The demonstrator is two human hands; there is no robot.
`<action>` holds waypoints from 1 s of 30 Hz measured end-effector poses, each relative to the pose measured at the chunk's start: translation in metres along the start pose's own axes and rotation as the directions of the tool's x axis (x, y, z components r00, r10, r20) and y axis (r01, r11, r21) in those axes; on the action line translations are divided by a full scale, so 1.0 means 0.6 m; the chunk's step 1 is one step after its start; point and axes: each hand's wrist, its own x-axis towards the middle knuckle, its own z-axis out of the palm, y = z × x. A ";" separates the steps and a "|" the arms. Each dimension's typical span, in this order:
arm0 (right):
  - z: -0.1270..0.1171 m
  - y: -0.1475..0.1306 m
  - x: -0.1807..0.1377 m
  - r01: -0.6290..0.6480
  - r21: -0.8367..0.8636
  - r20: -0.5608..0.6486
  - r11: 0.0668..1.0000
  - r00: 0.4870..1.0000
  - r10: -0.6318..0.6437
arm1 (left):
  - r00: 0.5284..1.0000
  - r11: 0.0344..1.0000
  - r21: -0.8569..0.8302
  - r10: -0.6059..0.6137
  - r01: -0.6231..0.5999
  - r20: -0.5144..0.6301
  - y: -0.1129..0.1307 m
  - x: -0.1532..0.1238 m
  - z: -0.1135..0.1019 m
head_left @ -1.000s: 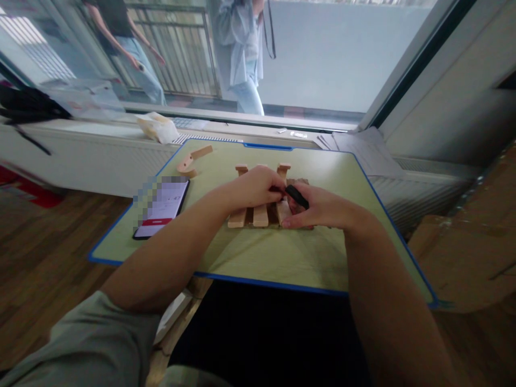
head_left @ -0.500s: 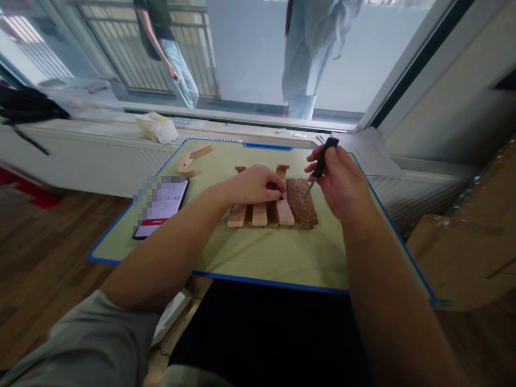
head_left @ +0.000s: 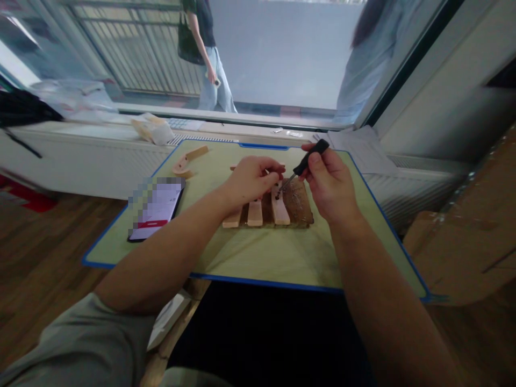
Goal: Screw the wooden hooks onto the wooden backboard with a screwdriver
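Observation:
My right hand (head_left: 332, 185) is closed around the black handle of a screwdriver (head_left: 313, 156). Its shaft slants down to the left, the tip at or close to dark spots, holes or screws, on the rightmost wooden hook (head_left: 281, 212). My left hand (head_left: 253, 180) lies over the upper part of the wooden pieces, fingers curled together near that hook's top; whatever they pinch is hidden. Under my left hand are a middle wooden piece (head_left: 255, 214) and a left wooden piece (head_left: 233, 218). All three lie across a brown board (head_left: 301, 207), its right part bare and shiny.
A loose curved wooden hook (head_left: 189, 161) rests at the back left of the blue-edged table (head_left: 258, 258). Closer on the left lies a phone (head_left: 161, 207). A crumpled packet (head_left: 152, 129) sits on the sill. A cardboard box (head_left: 463, 252) stands right; people pass outside the window.
The screwdriver has come left and tilted flatter, its tip moving from over the bare board to the right hook. My left fingers have shifted up from the hook's middle, baring its dark spots.

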 end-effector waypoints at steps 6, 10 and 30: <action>0.000 -0.006 -0.002 -0.024 -0.036 0.125 0.999 0.992 0.028 | 0.994 0.994 -0.007 0.112 -0.112 0.014 -0.007 0.000 0.002; 0.002 -0.003 -0.004 -0.047 -0.025 0.072 0.999 0.996 0.048 | 0.984 0.987 0.012 0.160 -0.161 0.082 -0.010 -0.001 0.002; 0.024 0.023 0.003 0.152 0.259 -0.028 0.954 0.988 -0.150 | 0.980 0.979 -0.050 0.199 -0.198 0.022 -0.011 0.003 0.002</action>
